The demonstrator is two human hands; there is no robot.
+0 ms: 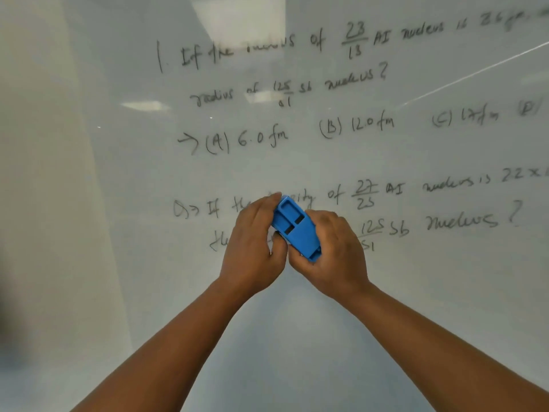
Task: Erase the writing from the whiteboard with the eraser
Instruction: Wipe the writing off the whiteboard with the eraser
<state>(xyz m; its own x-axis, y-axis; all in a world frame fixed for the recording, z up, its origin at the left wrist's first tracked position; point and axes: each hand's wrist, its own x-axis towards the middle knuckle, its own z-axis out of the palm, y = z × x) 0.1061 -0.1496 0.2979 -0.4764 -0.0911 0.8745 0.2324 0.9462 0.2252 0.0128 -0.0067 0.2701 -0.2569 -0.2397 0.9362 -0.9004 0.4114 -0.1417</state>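
A blue plastic eraser (295, 227) is held tilted in front of the whiteboard (416, 292), its hollow back facing me. My left hand (254, 248) grips its upper left end and my right hand (332, 254) cups its lower right end. The board carries several lines of dark handwriting (285, 84): two physics questions with answer options. One word in the top line looks smudged. Both hands cover parts of the two lowest lines.
The whiteboard fills almost the whole view and its lower part bears no writing. A beige wall or reflection (44, 173) runs down the left side. Ceiling light reflections (237, 13) show near the top of the board.
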